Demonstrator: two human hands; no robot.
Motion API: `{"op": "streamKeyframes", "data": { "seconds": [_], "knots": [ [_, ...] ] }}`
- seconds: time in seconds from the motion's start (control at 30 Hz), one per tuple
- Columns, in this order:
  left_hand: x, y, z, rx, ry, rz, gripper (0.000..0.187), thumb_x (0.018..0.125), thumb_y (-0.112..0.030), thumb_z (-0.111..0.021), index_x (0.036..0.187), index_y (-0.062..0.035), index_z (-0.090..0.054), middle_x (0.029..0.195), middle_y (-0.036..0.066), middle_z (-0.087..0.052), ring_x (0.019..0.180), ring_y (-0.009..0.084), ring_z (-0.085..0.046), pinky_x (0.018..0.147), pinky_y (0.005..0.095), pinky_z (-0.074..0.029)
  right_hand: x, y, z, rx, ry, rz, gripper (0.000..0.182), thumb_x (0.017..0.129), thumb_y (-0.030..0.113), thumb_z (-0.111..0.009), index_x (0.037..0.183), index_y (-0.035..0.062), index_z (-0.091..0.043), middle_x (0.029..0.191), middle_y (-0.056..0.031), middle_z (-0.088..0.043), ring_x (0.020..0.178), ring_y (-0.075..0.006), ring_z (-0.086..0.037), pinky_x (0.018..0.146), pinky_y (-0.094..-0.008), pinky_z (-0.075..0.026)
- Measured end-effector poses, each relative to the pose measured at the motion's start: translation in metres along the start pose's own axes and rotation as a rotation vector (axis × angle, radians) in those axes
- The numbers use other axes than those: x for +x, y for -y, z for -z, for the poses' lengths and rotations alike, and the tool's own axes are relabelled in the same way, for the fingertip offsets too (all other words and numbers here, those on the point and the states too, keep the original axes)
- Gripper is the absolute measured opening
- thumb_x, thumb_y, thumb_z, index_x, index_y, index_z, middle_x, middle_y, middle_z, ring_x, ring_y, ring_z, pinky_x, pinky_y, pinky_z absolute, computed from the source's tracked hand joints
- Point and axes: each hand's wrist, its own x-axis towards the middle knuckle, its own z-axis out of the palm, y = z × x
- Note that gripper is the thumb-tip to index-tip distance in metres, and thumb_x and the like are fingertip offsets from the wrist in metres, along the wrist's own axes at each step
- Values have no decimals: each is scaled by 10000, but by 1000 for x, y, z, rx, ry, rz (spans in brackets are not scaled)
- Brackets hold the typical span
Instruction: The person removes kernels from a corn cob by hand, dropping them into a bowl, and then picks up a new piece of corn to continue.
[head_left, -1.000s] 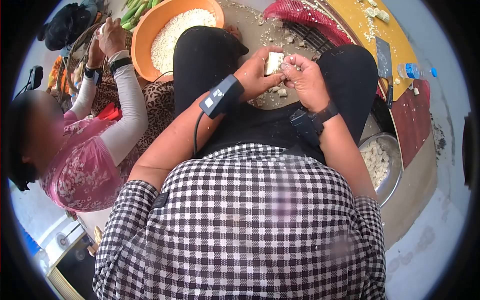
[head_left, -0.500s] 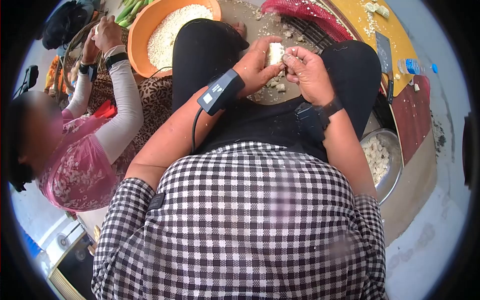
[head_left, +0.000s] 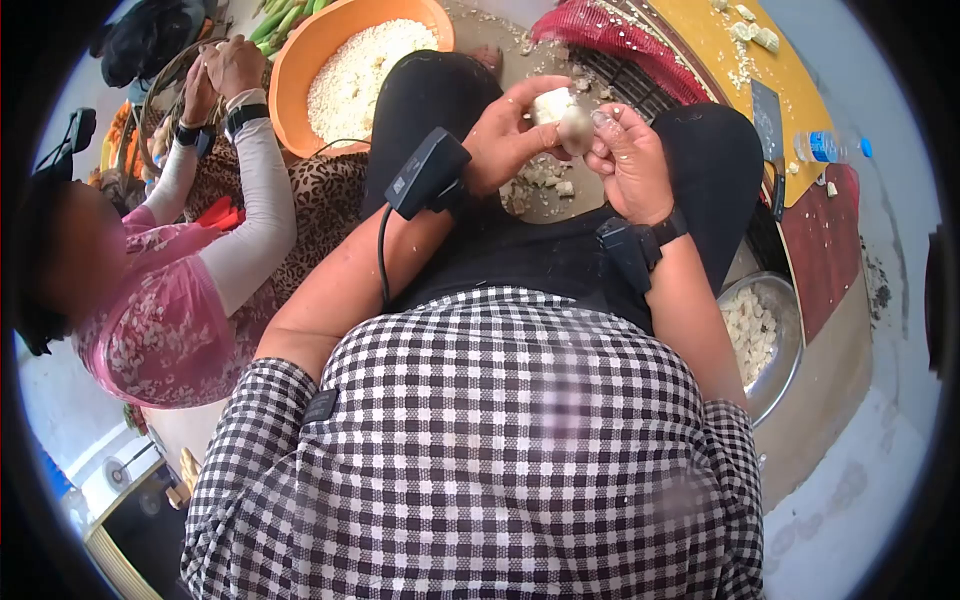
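Note:
A pale piece of corn cob (head_left: 552, 104) is gripped in my left hand (head_left: 515, 130), between the thumb and the curled fingers, above the floor between my knees. Close to its right end, my right hand (head_left: 637, 165) is closed in a pinch. A rounded, greyish, shiny piece like a spoon's bowl (head_left: 575, 131) shows between the two hands. It seems to belong to a spoon held in my right fingers, whose handle is mostly hidden.
An orange basin (head_left: 290, 95) of loose kernels stands front left; a metal bowl (head_left: 790, 375) of cob pieces is right. A knife (head_left: 766, 120) and cob bits lie on a yellow board (head_left: 700, 25) near a water bottle (head_left: 825, 147). Another person (head_left: 170, 300) sits left.
The right hand has drawn slightly right and down from the cob, and the rounded shiny piece has come into sight. The left hand still holds the cob, turned a little.

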Motion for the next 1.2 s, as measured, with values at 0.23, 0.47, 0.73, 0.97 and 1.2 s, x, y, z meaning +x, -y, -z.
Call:
{"op": "streamKeyframes", "data": {
  "seconds": [0.23,0.47,0.73,0.97,1.2],
  "knots": [
    [6,3,1,503,-223,-180,415,796,-48,-689,1104,-46,-412,984,90,-565,843,183,-600,705,278,-502,-6,4,-19,49,-5,-271,191,935,247,-565,977,62,-538,791,9,-499,622,-64,-453,472,-169,-348],
    [4,-4,-6,829,-121,-354,586,792,-68,-665,1306,-9,-389,1115,118,-536,1013,189,-549,871,296,-451,-5,4,-13,-43,17,-158,187,924,223,-579,984,52,-533,830,2,-513,665,-56,-450,487,-177,-351],
    [2,-3,-2,698,-136,-218,484,791,-28,-644,1260,-27,-521,1179,134,-573,1089,204,-558,918,302,-439,-1,3,-14,16,-83,-42,222,903,170,-609,1029,10,-521,861,-16,-533,701,-77,-478,579,-209,-402],
    [3,-4,-9,840,-146,-296,565,759,-63,-693,1288,-32,-495,1157,147,-572,1065,227,-565,909,310,-443,-2,2,-11,39,-99,9,249,882,123,-631,1067,-10,-530,880,-34,-569,718,-96,-513,649,-220,-440],
    [4,-6,-11,773,-90,-229,552,738,-82,-714,1247,-28,-506,1030,115,-542,981,226,-551,869,311,-434,-4,4,-10,-97,-103,20,277,873,137,-648,1085,-26,-576,869,-18,-584,712,-67,-525,636,-201,-448]
  ]
}}
